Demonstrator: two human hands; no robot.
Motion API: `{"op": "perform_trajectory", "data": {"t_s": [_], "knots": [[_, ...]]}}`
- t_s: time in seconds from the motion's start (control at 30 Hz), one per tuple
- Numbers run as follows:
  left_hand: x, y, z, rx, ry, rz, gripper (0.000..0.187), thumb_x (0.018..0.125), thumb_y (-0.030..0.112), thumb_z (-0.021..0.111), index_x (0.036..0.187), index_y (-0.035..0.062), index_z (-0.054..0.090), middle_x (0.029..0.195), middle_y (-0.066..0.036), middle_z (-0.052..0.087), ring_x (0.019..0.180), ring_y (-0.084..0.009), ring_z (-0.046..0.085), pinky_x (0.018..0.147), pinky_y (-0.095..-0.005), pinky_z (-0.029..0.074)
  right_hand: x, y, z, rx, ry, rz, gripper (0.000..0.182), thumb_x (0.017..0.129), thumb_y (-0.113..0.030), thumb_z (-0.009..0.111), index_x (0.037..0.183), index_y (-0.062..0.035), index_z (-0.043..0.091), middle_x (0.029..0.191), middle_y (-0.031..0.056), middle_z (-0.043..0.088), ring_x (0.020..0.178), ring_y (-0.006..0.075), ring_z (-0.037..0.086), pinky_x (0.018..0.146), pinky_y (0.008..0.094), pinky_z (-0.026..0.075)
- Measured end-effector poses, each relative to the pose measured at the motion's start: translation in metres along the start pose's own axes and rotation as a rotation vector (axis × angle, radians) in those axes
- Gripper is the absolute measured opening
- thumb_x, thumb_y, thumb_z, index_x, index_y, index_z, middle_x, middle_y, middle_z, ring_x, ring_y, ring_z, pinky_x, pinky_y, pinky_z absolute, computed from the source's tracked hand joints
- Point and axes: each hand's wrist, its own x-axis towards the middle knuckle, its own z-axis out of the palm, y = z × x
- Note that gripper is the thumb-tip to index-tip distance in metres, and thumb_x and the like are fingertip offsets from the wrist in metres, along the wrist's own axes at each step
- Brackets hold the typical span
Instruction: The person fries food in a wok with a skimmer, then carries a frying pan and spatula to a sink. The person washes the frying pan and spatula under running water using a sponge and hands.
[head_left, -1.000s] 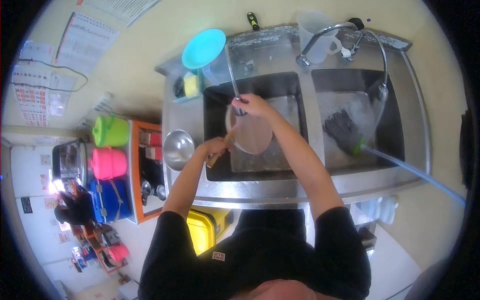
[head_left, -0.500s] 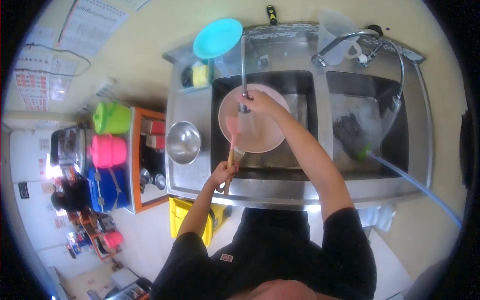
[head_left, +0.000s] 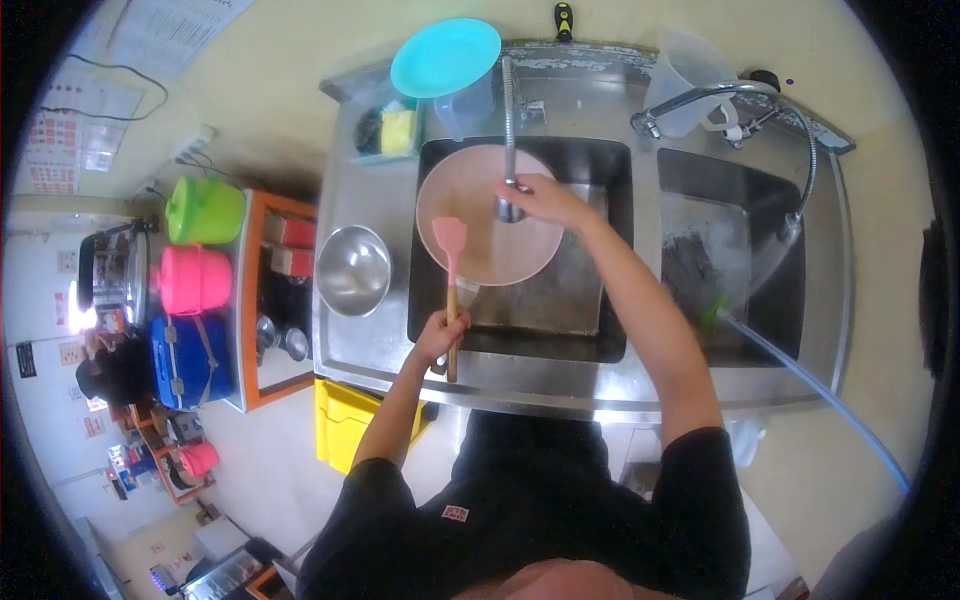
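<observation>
My left hand (head_left: 442,336) is closed around the wooden handle of a spatula (head_left: 451,240), whose pink head hangs over the left part of a large pale pink bowl (head_left: 545,245). A second utensil (head_left: 467,292) lies behind the spatula in the same grip, mostly hidden. My right hand (head_left: 548,201) grips the metal spray head of a flexible faucet (head_left: 510,208), which points down over the right half of the bowl. The bowl stands in the left sink basin (head_left: 585,325), close to its left wall.
A steel bowl (head_left: 353,270) sits on the left counter, below a sponge holder (head_left: 397,133). Behind are a turquoise bowl (head_left: 445,58) and a clear pitcher (head_left: 686,82). A blue hose (head_left: 810,385) runs into the right basin (head_left: 750,160).
My right hand has moved the spray head rightward over the bowl, and the white spray below it no longer shows. The spatula's head has turned its flat side up. The whole view has shifted slightly.
</observation>
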Motion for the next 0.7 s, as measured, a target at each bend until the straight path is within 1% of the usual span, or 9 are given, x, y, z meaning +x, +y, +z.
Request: {"op": "perform_trajectory", "data": {"t_s": [0.1,0.2,0.23,0.33,0.43,0.53,0.63,0.7], "knots": [[0.004,0.001,0.008,0.003,0.008,-0.032,0.019,0.093,0.025,0.057,0.085,0.0075,0.057,0.065,0.001,0.049,0.056,-0.0098,0.049,0.053,-0.0256,0.040,0.024,0.005,0.040,0.292,0.038,0.021,0.034,0.092,-0.038,0.060,0.112,-0.0116,0.064,0.092,0.0089,0.068,0.078,0.0191,0.064,0.074,0.0343,0.052],[0.011,-0.005,0.013,0.008,-0.003,-0.054,0.019,0.092,0.025,0.057,0.085,0.0074,0.058,0.066,0.001,0.050,0.059,-0.0098,0.050,0.055,-0.0262,0.042,0.049,0.012,0.059,0.145,0.203,-0.209,0.032,0.092,-0.037,0.060,0.110,-0.0107,0.064,0.090,0.0075,0.068,0.076,0.0186,0.063,0.074,0.0339,0.051],[0.013,-0.009,0.013,0.003,-0.013,-0.064,0.019,0.092,0.025,0.057,0.084,0.0073,0.059,0.067,0.002,0.050,0.060,-0.0098,0.050,0.056,-0.0264,0.042,0.052,0.014,0.061,0.071,0.271,-0.163,0.029,0.091,-0.035,0.061,0.107,-0.0105,0.064,0.089,0.0063,0.068,0.077,0.0182,0.064,0.076,0.0334,0.050],[0.018,-0.020,0.014,0.051,-0.049,-0.021,0.011,0.087,0.017,0.057,0.087,0.0069,0.058,0.068,0.001,0.051,0.057,-0.0114,0.051,0.052,-0.0275,0.044,0.055,0.017,0.060,0.014,0.347,-0.043,0.028,0.091,-0.032,0.061,0.106,-0.0088,0.064,0.088,0.0061,0.068,0.078,0.0172,0.064,0.076,0.0318,0.049],[0.023,-0.019,0.016,0.036,-0.095,0.006,0.012,0.088,0.018,0.056,0.086,0.0069,0.059,0.070,0.001,0.052,0.060,-0.0111,0.052,0.055,-0.0276,0.045,0.045,0.013,0.052,0.149,0.193,-0.116,0.028,0.091,-0.032,0.062,0.104,-0.0069,0.065,0.088,0.0054,0.068,0.079,0.0152,0.063,0.075,0.0302,0.049],[0.040,-0.012,0.024,-0.062,-0.099,-0.100,0.014,0.090,0.020,0.054,0.086,0.0073,0.060,0.071,0.001,0.052,0.062,-0.0111,0.052,0.057,-0.0277,0.045,0.030,0.016,0.033,0.147,0.136,-0.182,0.030,0.091,-0.032,0.063,0.104,-0.0056,0.065,0.088,0.0046,0.068,0.080,0.0132,0.062,0.075,0.0292,0.049],[0.064,-0.012,0.027,-0.026,-0.109,-0.024,0.018,0.091,0.023,0.054,0.087,0.0072,0.060,0.070,0.001,0.052,0.062,-0.0118,0.052,0.056,-0.0279,0.045,0.020,0.022,0.020,0.079,0.167,-0.131,0.030,0.091,-0.033,0.062,0.104,-0.0059,0.065,0.089,0.0044,0.067,0.079,0.0134,0.060,0.075,0.0298,0.048],[0.073,-0.014,0.029,0.027,-0.094,-0.050,0.017,0.090,0.021,0.053,0.083,0.0075,0.060,0.072,0.001,0.053,0.064,-0.0110,0.051,0.059,-0.0281,0.044,0.022,0.023,0.017,0.048,0.169,-0.114,0.031,0.091,-0.034,0.062,0.105,-0.0061,0.065,0.089,0.0044,0.067,0.080,0.0135,0.060,0.076,0.0300,0.048]]}}
